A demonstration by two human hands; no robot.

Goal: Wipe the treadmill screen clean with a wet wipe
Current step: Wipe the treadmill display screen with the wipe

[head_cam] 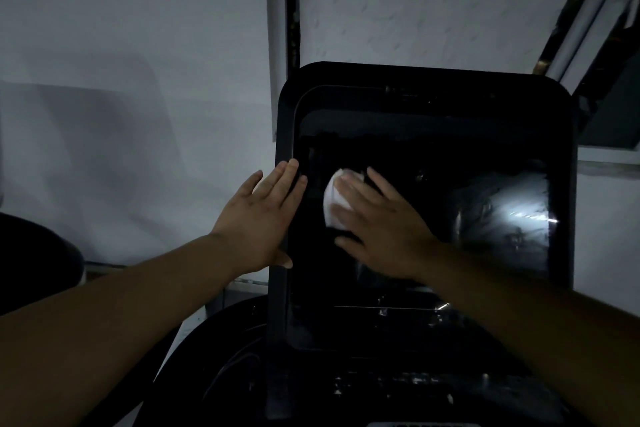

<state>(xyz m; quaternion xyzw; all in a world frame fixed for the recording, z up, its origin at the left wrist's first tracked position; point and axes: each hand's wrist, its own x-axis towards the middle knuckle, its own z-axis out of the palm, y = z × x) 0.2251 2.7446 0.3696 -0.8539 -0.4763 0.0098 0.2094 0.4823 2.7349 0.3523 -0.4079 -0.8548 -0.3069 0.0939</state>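
**Wipe pressed to screen, left portion**

Your right hand lies flat, fingers straight, pressing the white wet wipe against the dark treadmill screen, left of its centre. Your left hand is open too, fingers extended along the screen's left frame, thumb at its edge. Light glare shows on the glass at right. Pale wall behind.

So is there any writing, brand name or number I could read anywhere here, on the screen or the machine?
None can be read.
treadmill screen: dark, only glare and reflections, no text showing.
Console below the screen: a few pale marks, too dim and blurred to read.
wet wipe under the right hand: plain white.
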